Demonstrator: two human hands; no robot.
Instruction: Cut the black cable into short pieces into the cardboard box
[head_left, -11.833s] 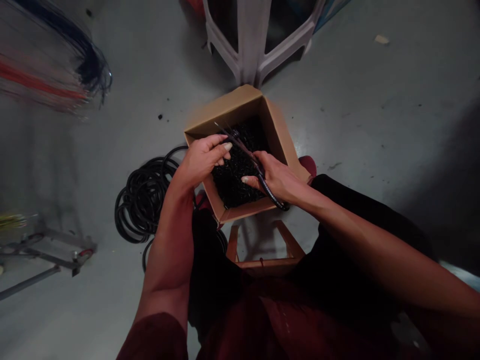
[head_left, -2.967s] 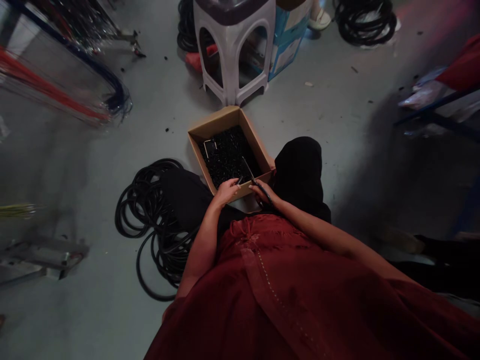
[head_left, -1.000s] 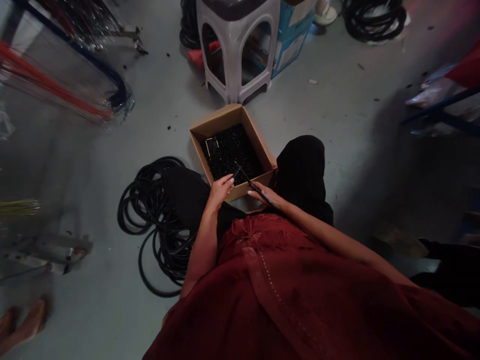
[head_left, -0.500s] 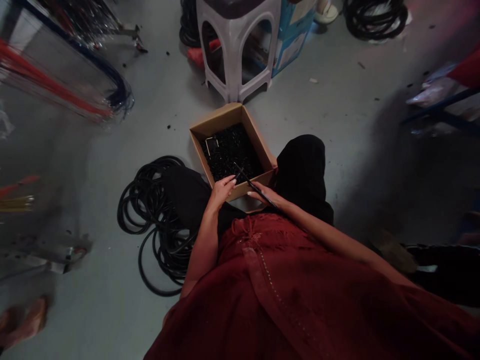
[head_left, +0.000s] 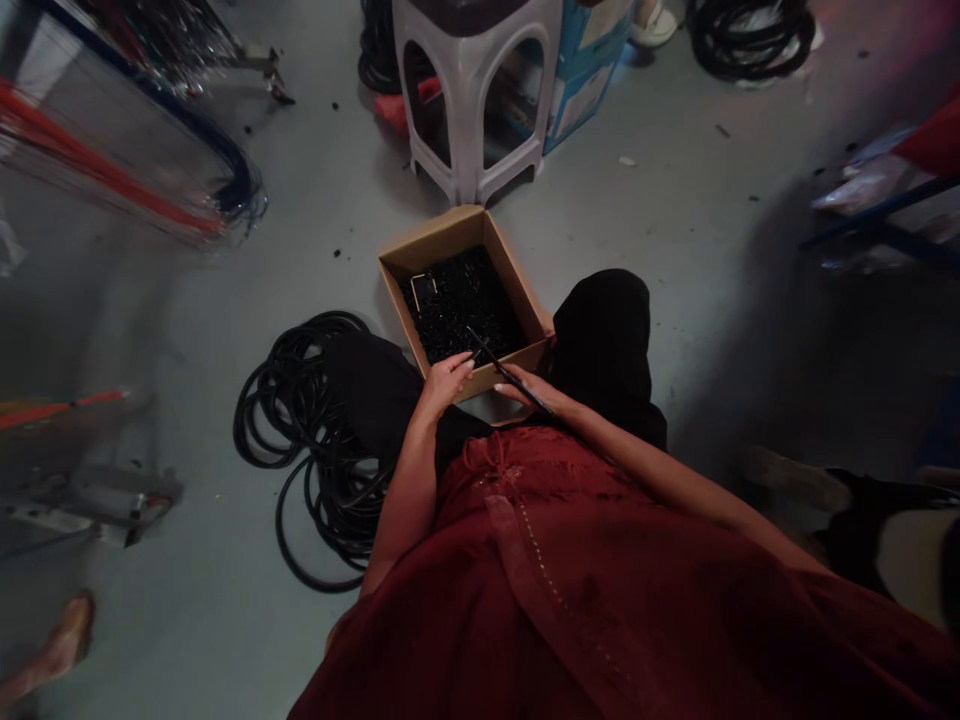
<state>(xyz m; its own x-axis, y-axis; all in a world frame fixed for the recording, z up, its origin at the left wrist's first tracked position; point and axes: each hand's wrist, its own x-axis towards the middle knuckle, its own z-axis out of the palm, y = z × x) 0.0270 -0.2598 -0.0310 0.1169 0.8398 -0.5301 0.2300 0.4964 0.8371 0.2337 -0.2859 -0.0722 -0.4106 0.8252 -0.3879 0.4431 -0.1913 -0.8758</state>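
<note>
An open cardboard box [head_left: 435, 236] holding small black parts [head_left: 461, 310] sits on the floor between my knees. My right hand [head_left: 532, 388] is closed on a thin black cable [head_left: 496, 364] whose end points up over the box. My left hand [head_left: 445, 380] is pinched at the near rim of the box, at the cable's tip; what its fingers hold is too small to name. A coil of black cable [head_left: 300, 430] lies on the floor to the left of my leg.
A white plastic stool [head_left: 476, 90] stands just beyond the box, with a blue carton [head_left: 581, 70] behind it. Another black coil [head_left: 750, 40] lies at top right. Red wire bundles [head_left: 97, 170] hang at left. Another person's foot [head_left: 64, 640] is at bottom left.
My hands have barely moved in the last second, still at the cable end. The foot at bottom left has shifted, and a person's leg has come in at the right edge.
</note>
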